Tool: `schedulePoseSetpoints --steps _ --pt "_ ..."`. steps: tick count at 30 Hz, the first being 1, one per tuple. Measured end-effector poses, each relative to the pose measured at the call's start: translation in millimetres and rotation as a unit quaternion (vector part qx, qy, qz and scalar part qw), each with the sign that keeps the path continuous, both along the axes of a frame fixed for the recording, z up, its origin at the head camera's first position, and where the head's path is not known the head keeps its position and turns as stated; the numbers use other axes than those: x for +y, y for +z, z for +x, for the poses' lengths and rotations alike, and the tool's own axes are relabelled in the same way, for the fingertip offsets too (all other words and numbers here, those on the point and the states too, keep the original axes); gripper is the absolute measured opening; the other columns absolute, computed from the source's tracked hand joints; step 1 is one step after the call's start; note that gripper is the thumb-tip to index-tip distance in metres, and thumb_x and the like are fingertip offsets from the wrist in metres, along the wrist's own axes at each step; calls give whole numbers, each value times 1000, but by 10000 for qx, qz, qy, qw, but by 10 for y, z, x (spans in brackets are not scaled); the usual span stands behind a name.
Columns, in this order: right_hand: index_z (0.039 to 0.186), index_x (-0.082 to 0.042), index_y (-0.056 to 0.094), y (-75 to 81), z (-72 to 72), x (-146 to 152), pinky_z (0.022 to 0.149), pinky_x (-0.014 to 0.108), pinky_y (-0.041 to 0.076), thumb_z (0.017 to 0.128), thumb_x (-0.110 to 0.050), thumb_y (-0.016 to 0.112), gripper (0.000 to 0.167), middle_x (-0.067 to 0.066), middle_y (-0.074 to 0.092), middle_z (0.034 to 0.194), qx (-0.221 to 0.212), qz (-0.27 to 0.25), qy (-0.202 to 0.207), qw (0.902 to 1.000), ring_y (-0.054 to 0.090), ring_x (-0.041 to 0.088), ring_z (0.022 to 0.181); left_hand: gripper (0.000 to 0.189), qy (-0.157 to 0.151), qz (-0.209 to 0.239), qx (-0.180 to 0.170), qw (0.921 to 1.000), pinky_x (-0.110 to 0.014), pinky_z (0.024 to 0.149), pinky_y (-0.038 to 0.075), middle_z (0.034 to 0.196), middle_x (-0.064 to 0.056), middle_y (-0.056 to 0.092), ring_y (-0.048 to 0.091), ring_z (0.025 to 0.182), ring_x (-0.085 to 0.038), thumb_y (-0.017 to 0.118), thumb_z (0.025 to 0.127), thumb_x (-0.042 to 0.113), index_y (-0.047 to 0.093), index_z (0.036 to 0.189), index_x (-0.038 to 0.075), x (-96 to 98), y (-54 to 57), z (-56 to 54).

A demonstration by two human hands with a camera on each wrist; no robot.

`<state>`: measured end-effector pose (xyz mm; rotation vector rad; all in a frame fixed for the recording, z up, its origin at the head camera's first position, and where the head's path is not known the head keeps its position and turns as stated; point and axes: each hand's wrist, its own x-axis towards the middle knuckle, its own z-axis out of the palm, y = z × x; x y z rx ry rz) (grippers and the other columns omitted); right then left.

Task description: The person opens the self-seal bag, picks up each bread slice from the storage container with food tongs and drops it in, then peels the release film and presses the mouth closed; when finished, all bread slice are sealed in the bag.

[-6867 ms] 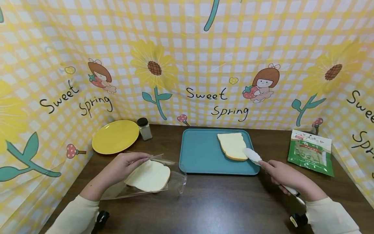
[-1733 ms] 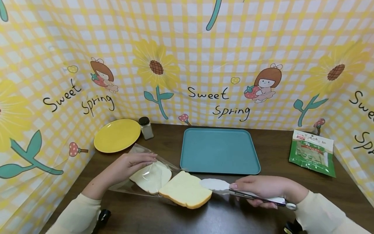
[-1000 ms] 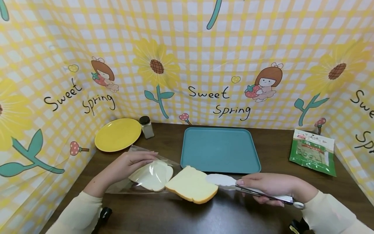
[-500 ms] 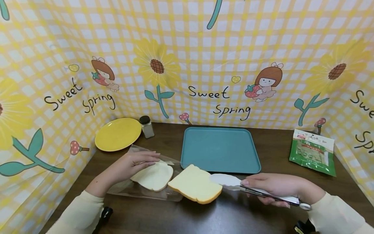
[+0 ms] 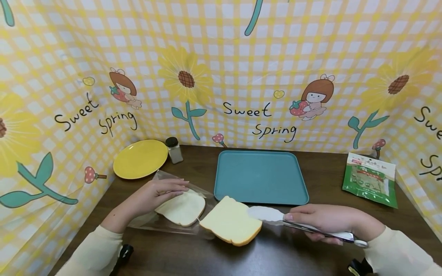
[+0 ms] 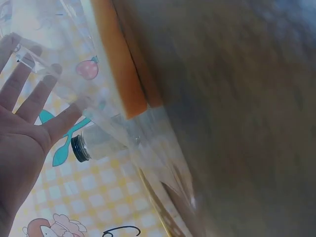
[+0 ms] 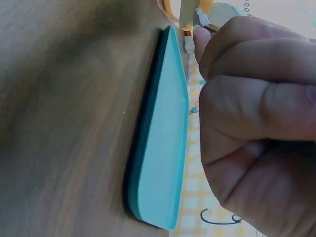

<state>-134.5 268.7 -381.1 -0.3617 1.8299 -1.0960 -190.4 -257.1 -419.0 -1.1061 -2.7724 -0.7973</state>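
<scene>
My left hand (image 5: 157,195) lies with its fingers stretched out over a clear plastic bag (image 5: 162,175); the left wrist view shows those fingers spread against the film. Inside the bag is a slice of bread (image 5: 186,209), partly hidden by the hand. My right hand (image 5: 321,220) grips silver tongs (image 5: 267,213) with white tips. These tips pinch the right side of another bread slice (image 5: 231,221), held tilted at the bag's right-hand end, its left corner right beside the bagged slice. In the left wrist view, brown crust edges (image 6: 126,74) show near the film.
A blue-green tray (image 5: 259,176) lies behind the held slice. At the back left are a yellow plate (image 5: 139,159) and a small jar with a black lid (image 5: 174,150). A green-and-white food packet (image 5: 369,180) lies at the right. Patterned cloth hangs behind the table.
The slice once lying on the tray now hangs in the tongs by the bag. Over the last moments, tongs and slice have shifted slightly right, away from the bagged slice. My left hand stays on the bag.
</scene>
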Motion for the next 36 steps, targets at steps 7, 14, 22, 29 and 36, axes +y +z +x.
schedulePoseSetpoints --steps 7,14,22,29,36 --pt "131 -5 59 34 21 73 34 20 37 115 -49 43 49 -2 50 63 -63 53 -94 9999 39 6 34 29 40 31 -31 10000 -36 112 58 146 8 70 66 138 -21 71 103 18 79 130 26 -2 5 9" --pt "126 -6 61 5 36 -17 32 20 35 114 -51 43 50 -3 49 60 -2 159 -29 9999 37 5 33 28 73 37 -41 10000 -35 111 58 146 7 70 66 138 -22 70 104 21 79 130 25 -3 7 24" --pt "124 -9 62 7 71 -22 31 22 35 113 -52 46 48 -3 47 59 145 284 -80 9995 35 6 31 29 106 51 -12 9999 -37 109 60 146 7 70 66 138 -23 71 104 22 78 131 26 -6 10 31" --pt "114 -5 60 1 100 -18 32 22 37 115 -48 45 46 -4 48 58 122 178 135 9997 36 6 31 29 88 -55 -13 9999 -47 110 59 148 8 69 65 140 -23 70 104 24 78 132 27 0 11 21" --pt "114 -2 59 -32 80 -47 31 21 36 115 -48 44 48 -4 50 58 100 85 188 9997 39 5 31 30 49 -66 -97 9999 -44 110 59 148 5 69 64 141 -25 72 103 20 79 131 26 12 15 33"
